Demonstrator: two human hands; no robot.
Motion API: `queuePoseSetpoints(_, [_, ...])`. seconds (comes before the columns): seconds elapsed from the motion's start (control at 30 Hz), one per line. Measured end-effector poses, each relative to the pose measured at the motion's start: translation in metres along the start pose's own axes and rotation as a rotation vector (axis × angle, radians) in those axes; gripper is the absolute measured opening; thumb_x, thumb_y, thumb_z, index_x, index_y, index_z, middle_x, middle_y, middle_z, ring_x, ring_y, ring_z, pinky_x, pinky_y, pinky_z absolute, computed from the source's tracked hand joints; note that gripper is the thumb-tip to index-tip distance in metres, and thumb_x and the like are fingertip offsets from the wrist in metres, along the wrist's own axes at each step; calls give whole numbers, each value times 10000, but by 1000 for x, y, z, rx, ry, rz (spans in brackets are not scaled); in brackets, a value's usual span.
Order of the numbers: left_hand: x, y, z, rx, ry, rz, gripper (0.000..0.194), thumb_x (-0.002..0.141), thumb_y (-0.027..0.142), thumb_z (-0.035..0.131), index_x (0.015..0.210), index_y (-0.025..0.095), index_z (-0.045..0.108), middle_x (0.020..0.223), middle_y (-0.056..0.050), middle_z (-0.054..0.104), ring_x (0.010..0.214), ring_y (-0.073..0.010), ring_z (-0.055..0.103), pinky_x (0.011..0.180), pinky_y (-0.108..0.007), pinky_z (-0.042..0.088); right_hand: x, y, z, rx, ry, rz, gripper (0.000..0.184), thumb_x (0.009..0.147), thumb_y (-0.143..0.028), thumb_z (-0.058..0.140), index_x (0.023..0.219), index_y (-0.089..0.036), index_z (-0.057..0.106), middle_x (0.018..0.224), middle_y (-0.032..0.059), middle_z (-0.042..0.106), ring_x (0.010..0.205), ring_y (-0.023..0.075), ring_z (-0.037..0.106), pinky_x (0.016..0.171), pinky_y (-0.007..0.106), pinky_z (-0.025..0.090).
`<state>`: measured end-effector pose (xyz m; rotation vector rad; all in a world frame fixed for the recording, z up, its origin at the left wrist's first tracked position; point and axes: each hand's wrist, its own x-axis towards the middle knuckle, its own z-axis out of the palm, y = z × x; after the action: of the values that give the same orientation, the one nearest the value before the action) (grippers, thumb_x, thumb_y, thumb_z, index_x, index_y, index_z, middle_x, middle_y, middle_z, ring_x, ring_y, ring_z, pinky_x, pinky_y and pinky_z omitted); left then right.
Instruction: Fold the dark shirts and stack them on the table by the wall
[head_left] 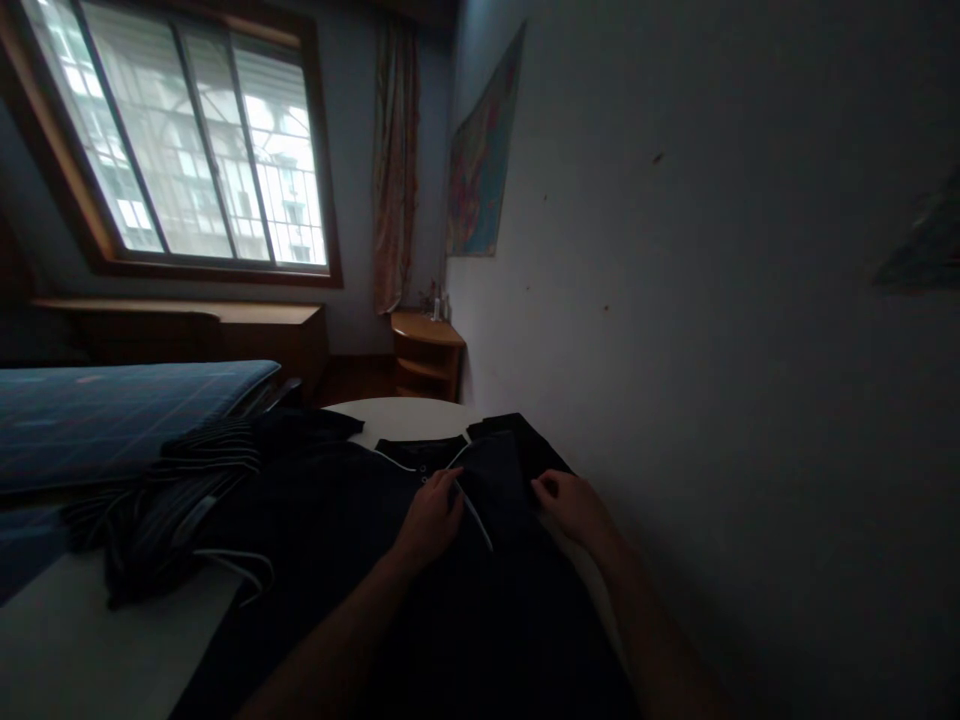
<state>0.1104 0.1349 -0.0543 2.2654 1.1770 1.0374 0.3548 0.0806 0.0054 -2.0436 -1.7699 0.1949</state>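
A dark navy polo shirt [330, 530] with thin white piping is spread over a pale table, its buttoned collar [421, 452] at the far side. My left hand [429, 518] rests on the shirt's chest just below the collar, fingers bent a little and slightly apart against the cloth. To the right, my right hand [576, 508] is closed in a pinch at the edge of the shirt, where the right shoulder and sleeve lie folded inward. Dim light hides the exact fold between those fingertips.
A dark striped garment [180, 490] lies bunched at the left of the white table [97, 640]. Beyond it is a blue checked mattress [112, 410]. The white wall [712, 400] stands close on the right. A wooden corner shelf [427, 345] and a window [202, 140] are further back.
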Motion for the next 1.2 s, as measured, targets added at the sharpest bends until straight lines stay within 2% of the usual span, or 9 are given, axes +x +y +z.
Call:
queuePoseSetpoints(0.1, [0, -2, 2, 24, 0, 6, 423, 914, 183, 484, 1335, 149, 516, 1320, -133, 589, 1214, -250, 570, 1072, -429, 428, -8, -4, -6, 99, -127, -118, 239, 910, -379, 524, 900, -203, 686, 834, 44, 718, 766, 177, 650, 667, 269, 412])
queuePoseSetpoints(0.17, [0, -3, 3, 41, 1, 6, 431, 903, 166, 484, 1332, 140, 518, 1309, -138, 596, 1222, -257, 561, 1074, -441, 420, -13, -5, -10, 156, -230, -178, 214, 828, -378, 642, 951, -203, 654, 832, 24, 691, 746, 163, 621, 647, 252, 411])
queuePoseSetpoints(0.27, [0, -4, 3, 62, -3, 7, 441, 898, 159, 484, 1337, 145, 517, 1294, -131, 608, 1217, -260, 559, 1065, -442, 425, -19, -3, -12, 155, -326, -209, 419, 643, -259, 795, 1015, -212, 606, 869, -12, 644, 754, 143, 579, 638, 221, 403])
queuePoseSetpoints(0.33, [-1, -4, 4, 72, -5, 12, 445, 899, 161, 483, 1342, 152, 516, 1289, -124, 613, 1212, -260, 560, 1062, -444, 426, -20, -2, -12, 108, -346, -234, 431, 613, -179, 788, 1006, -220, 615, 883, -21, 621, 769, 137, 567, 643, 212, 396])
queuePoseSetpoints(0.47, [-2, -3, 3, 85, -12, 30, 449, 905, 164, 471, 1351, 174, 516, 1308, -112, 611, 1226, -257, 553, 1071, -452, 419, -19, -2, -13, 42, -347, -282, 202, 667, -106, 689, 835, -217, 673, 885, -6, 617, 779, 139, 583, 664, 215, 400])
queuePoseSetpoints(0.63, [-2, -2, 2, 96, -35, 74, 442, 901, 164, 480, 1339, 183, 543, 1305, -109, 626, 1216, -261, 561, 1073, -461, 413, -19, 4, -20, 14, -283, -236, 130, 703, -119, 624, 770, -213, 685, 872, 23, 669, 778, 156, 610, 666, 228, 409])
queuePoseSetpoints(0.9, [-4, 4, -2, 76, -77, 169, 400, 880, 134, 502, 1260, 204, 603, 1208, -86, 674, 1142, -237, 598, 1048, -434, 431, -18, 22, -23, -178, -232, 38, 56, 713, -213, 631, 763, -193, 646, 790, 43, 696, 708, 176, 614, 578, 258, 324])
queuePoseSetpoints(1.07, [-4, 13, -7, 33, -92, 201, 310, 869, 150, 506, 1130, 211, 662, 1091, -74, 714, 1051, -232, 633, 1010, -426, 447, -17, 13, -15, -157, -149, -4, 127, 825, -317, 594, 855, -200, 635, 831, 50, 707, 743, 185, 635, 609, 267, 347])
queuePoseSetpoints(1.2, [-4, 19, -12, -23, -50, 187, 241, 867, 183, 516, 1045, 219, 675, 1030, -63, 723, 1005, -229, 647, 996, -416, 447, -16, 11, -10, -83, -201, -66, 125, 794, -274, 665, 899, -208, 648, 885, 41, 728, 797, 189, 663, 648, 261, 387])
